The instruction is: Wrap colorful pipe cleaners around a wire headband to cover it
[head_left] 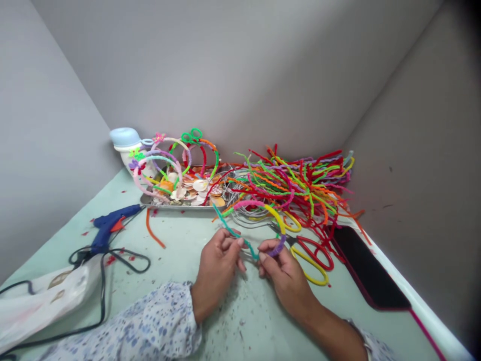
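Between finger and thumb, my left hand [221,265] pinches a teal pipe cleaner [228,223], whose free end sticks up to the left. Its other end meets a headband [281,220] wrapped in pink, yellow and purple. My right hand [281,268] grips that headband at its purple part, close to where the teal strand joins it. The rest of the arc curves up and to the left, away from my fingers. Just right of my right hand lie red-handled scissors [314,252] and yellow-handled scissors [311,268].
A metal tray [180,205] of shells and finished headbands stands at the back, beside a blue-capped white bottle [126,140]. Many pipe cleaners [300,185] are heaped at right, near a phone [370,265]. A blue glue gun [107,228], its cord and a plastic bag [52,306] lie left.
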Motion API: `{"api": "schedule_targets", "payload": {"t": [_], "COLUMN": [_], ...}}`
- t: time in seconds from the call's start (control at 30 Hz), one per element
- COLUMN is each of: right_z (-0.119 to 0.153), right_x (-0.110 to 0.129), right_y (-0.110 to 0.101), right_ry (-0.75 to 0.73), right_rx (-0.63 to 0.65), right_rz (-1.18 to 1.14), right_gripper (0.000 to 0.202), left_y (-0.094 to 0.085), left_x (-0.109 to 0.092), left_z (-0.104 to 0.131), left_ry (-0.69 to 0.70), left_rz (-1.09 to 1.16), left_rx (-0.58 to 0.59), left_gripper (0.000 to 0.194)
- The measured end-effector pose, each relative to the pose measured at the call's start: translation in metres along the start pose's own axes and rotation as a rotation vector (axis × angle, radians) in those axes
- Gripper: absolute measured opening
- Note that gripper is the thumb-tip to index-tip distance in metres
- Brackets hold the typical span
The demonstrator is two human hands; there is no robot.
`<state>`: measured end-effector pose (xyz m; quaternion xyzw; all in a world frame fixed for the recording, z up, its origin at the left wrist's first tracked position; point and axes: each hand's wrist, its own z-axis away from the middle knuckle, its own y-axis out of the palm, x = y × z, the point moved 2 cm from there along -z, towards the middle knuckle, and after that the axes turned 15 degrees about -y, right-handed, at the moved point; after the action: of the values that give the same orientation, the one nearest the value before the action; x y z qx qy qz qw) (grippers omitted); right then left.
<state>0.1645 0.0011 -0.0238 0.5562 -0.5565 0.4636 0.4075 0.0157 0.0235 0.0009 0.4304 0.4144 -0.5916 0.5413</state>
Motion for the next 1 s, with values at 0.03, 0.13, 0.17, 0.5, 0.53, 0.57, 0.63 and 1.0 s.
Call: {"api": "schedule_targets", "payload": {"t": [0.03, 0.13, 0.17, 0.5, 0.53, 0.57, 0.63, 1.0], "right_z": [-0.001, -0.002, -0.002, -0.003, -0.003, -0.003, -0.003, -0.003], "right_x": [0.000, -0.001, -0.001, 0.001, 0.002, 0.002, 0.002, 0.000], "right_y": [0.000, 0.000, 0.000, 0.000, 0.000, 0.000, 0.000, 0.000], "right_ry": [0.009, 0.014, 0.011, 0.023, 0.029, 0.035, 0.034, 0.022], "right_rx": [-0.024, -0.060, -0.058, -0.069, -0.075, -0.078, -0.078, -0.044], "right_rz": [-0.020, -0.051, -0.051, -0.056, -0.056, -0.058, -0.065, -0.053], "right_gripper": [0.017, 0.020, 0.020, 0.024, 0.025, 0.026, 0.027, 0.024], "left_y": [-0.002, -0.006, -0.007, -0.007, -0.007, -0.006, -0.005, -0.004], "left_x": [-0.002, -0.006, -0.007, -0.006, -0.005, -0.005, -0.004, -0.002], "left_z": [-0.001, -0.004, -0.004, 0.004, 0.006, 0.007, 0.009, 0.007], "left_ry": [0.003, -0.020, -0.026, 0.152, 0.173, 0.191, 0.227, 0.244], "left_rz": [0.018, 0.065, 0.072, 0.021, -0.009, -0.052, -0.151, -0.388], "left_rx": [-0.012, -0.043, -0.048, -0.115, -0.114, -0.115, -0.108, -0.093], "left_gripper": [0.019, 0.020, 0.021, 0.017, 0.015, 0.014, 0.018, 0.035]}}
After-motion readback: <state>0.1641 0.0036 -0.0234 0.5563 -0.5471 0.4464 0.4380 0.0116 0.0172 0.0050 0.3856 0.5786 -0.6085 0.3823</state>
